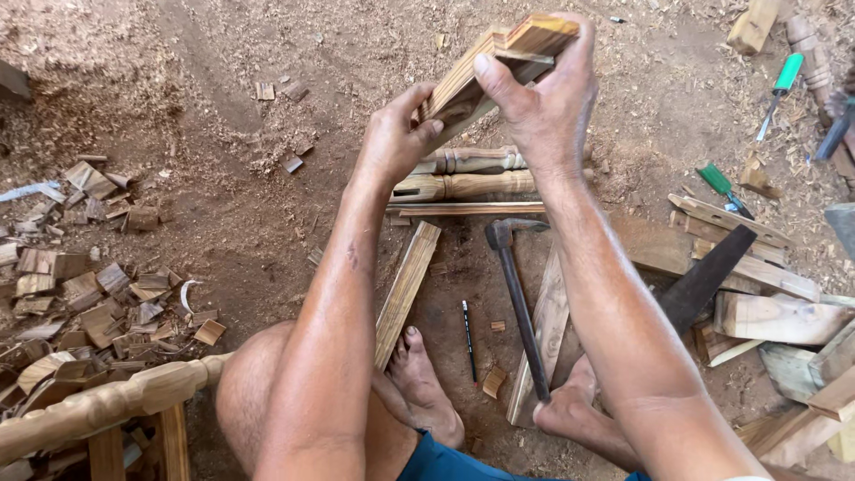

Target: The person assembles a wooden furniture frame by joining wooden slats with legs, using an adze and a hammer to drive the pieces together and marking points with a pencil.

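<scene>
Down at the bottom of my view I see two bare feet on the sawdust floor [223,223], a turned spindle [107,401] at the lower left, and between the feet a hammer [521,303] lying with its head away from me, a dark pencil [468,328] just beside it and a flat wooden slat [407,289] to its left. Further up, both forearms rise to the wooden piece [499,67], which is held up off the floor, tilted, near the top of the frame. My left hand [392,138] is clenched around its lower end from below; my right hand [539,102] is clamped over the upper part, thumb pressed flat along the face. It looks like two strips joined edge to edge, though I cannot tell how tightly they sit. I judge the step in hand to be checking or pressing that joint by eye and feel; the next move calls for a steady two-handed hold so the strips stay aligned. Beyond the hands lie two turned balusters [472,174], and far right a green-handled chisel [723,187] among offcuts.
</scene>
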